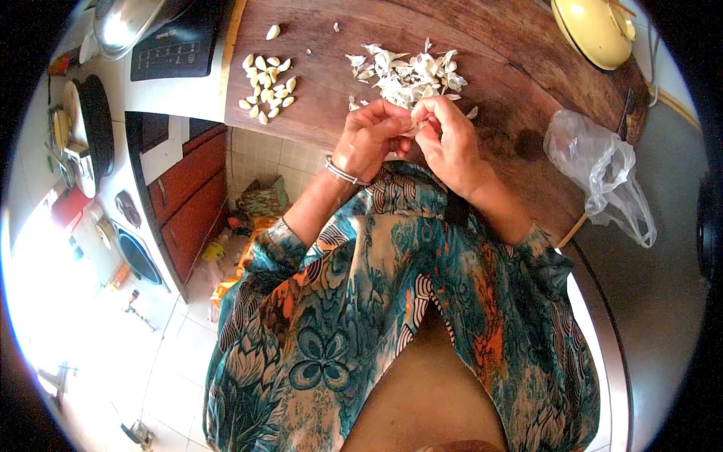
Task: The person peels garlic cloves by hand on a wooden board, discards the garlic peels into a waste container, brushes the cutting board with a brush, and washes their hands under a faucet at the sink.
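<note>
Your left hand (373, 139) and right hand (450, 143) pinch what looks like a garlic clove (414, 129), mostly hidden, beside the papery skins (410, 77) at the bench's (320, 94) near edge. It's likely light, firm, slippery where bare; hold its sides gently.

The garment (399, 256) is patterned in teal, orange and beige, the bracelet (344, 175) silvery.
</note>
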Available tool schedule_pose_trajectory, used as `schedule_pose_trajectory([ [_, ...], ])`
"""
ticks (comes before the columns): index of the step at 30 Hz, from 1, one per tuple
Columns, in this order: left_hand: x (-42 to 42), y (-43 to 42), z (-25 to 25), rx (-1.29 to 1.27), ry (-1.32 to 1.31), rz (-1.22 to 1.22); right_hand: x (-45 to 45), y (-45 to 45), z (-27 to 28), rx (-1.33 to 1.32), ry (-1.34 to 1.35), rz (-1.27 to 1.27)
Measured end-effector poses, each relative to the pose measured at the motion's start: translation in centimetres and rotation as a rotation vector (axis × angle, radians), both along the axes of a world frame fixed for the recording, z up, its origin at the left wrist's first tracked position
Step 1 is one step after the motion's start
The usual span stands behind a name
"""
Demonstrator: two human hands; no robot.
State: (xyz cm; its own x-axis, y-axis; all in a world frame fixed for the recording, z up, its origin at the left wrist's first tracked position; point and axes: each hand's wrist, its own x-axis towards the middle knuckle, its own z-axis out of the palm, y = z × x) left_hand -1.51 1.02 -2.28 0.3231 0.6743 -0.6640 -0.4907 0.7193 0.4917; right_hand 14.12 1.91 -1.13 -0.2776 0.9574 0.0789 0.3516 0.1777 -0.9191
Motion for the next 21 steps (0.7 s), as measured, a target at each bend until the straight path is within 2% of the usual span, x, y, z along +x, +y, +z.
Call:
schedule_pose_trajectory([
  [6, 0.3, 0.3, 0.6, 0.009, -0.024, -0.014, 0.3, -0.2, -0.6, -0.14, 0.153, -0.091],
  [12, 0.2, 0.5, 0.2, 0.035, -0.038, 0.023, 1.1, 0.2, 0.6, -0.207, 0.12, -0.013],
  [16, 0.1, 0.4, 0.5, 0.073, 0.023, 0.006, 1.0, 0.5, 0.8, -0.284, 0.18, -0.019],
  [21, -0.1, -0.1, -0.1, 0.117, -0.032, 0.018, 0.5, 0.0, 0.2, -0.33, 0.248, -0.079],
])
